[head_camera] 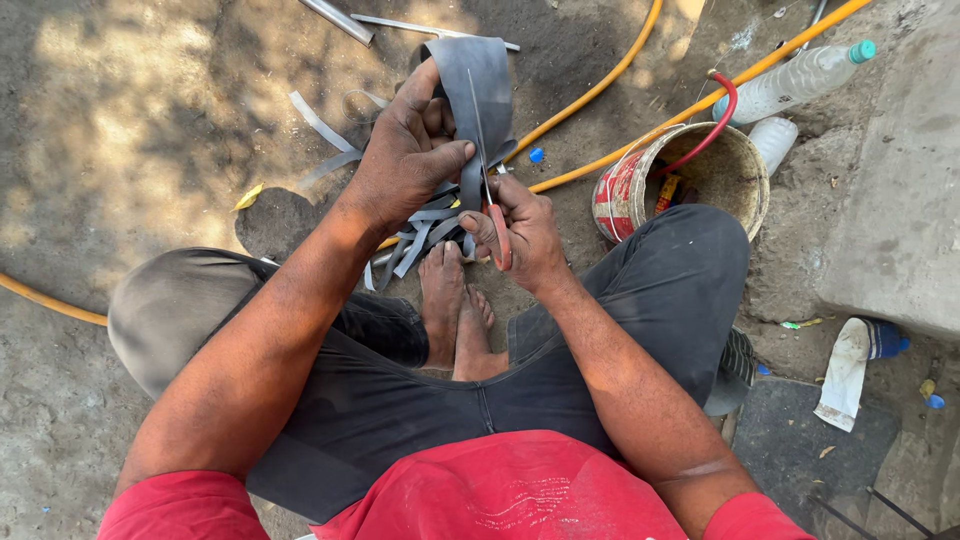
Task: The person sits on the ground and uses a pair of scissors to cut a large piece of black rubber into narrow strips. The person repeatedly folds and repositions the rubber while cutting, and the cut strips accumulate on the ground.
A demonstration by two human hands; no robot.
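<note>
Landmark: bucket [700, 175], red-and-white, dirty, standing on dirt ground. Red hose [718, 118] hooks over its rim. Two orange hoses [610, 70] run just behind it. Clear plastic bottle [795, 78] with green cap lies beyond it, to its right. White rag [845, 372] lies well below-right of it, near concrete slab [895, 200].

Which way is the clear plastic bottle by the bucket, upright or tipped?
Tipped: the plastic bottle lies on its side on the ground, cap still on.
</note>
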